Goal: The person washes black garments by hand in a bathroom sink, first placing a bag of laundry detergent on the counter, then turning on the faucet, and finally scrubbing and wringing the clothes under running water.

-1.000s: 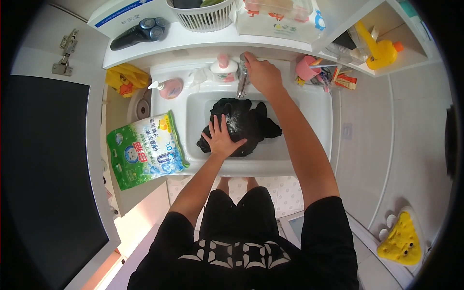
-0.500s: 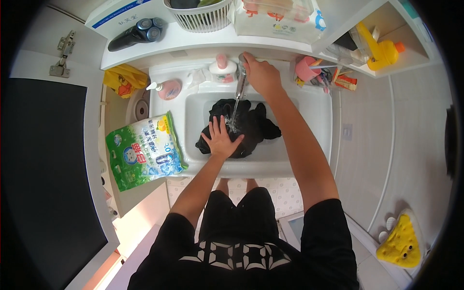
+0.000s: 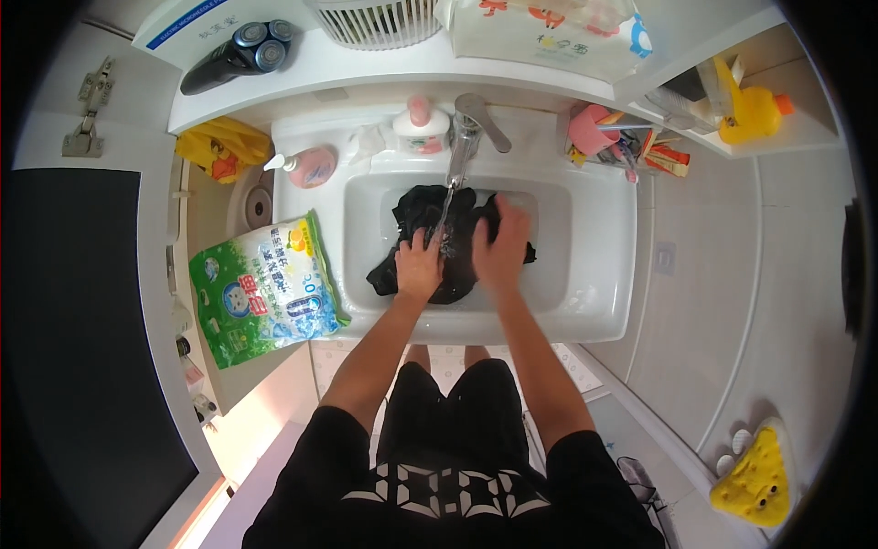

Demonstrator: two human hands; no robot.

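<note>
A black garment point(image 3: 416, 212) lies bunched in the white sink point(image 3: 585, 247). Water runs from the chrome tap point(image 3: 471, 123) onto the cloth between my hands. My left hand point(image 3: 419, 265) presses flat on the garment's near left part, fingers spread. My right hand point(image 3: 501, 249) lies on the garment's right part, fingers pointing away from me. Both palms rest on the wet cloth; neither lifts it.
A green and white detergent bag point(image 3: 261, 288) lies left of the sink. Pink pump bottles point(image 3: 311, 166) stand on the sink's back rim. An electric shaver point(image 3: 238, 55) and a white basket point(image 3: 375, 20) sit on the shelf. A yellow duck point(image 3: 745, 110) is far right.
My right hand has left the tap lever and come down onto the garment. Water now streams from the tap. My left hand stays on the cloth.
</note>
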